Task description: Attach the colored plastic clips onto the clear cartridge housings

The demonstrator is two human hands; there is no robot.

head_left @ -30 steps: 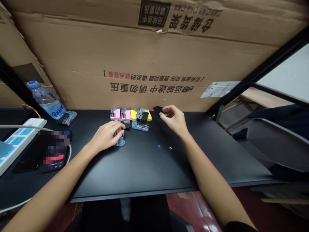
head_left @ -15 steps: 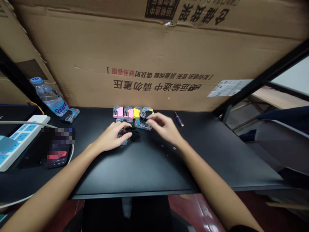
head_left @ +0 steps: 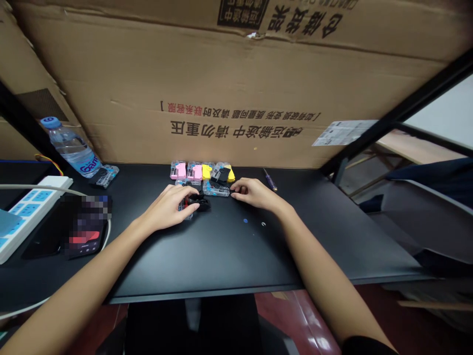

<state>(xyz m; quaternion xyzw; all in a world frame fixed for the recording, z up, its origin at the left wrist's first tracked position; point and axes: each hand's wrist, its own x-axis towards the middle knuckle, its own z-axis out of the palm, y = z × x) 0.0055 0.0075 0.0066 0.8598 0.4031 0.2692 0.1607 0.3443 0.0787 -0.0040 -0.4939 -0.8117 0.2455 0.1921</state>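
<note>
My left hand [head_left: 170, 206] curls around a clear plastic case with black parts [head_left: 199, 201]; its thumb and index finger lie at the sides, and the palm hides part of the case. My right hand [head_left: 254, 193] is closed in a pinch at the table, a small dark piece just showing at its fingertips. Left of those fingertips lies a clear case with blue bits [head_left: 216, 189]. Behind it are a black-and-clear case [head_left: 220, 173], a yellow piece [head_left: 207, 171] and two pink-and-clear cases, one [head_left: 178, 170] left of the other [head_left: 194, 171].
A small screwdriver [head_left: 270, 180] lies right of my right hand. A blue disc [head_left: 246, 221] and a small white ring [head_left: 263, 224] rest nearer me. At left are a water bottle [head_left: 72, 148], a power strip [head_left: 33, 212] and a phone [head_left: 86, 231]. Cardboard [head_left: 236, 79] walls the back.
My right hand has come down from above the clear cases to the table at their right, its fingers closing into a pinch. My left hand stays on its case. The view has shifted slightly.
</note>
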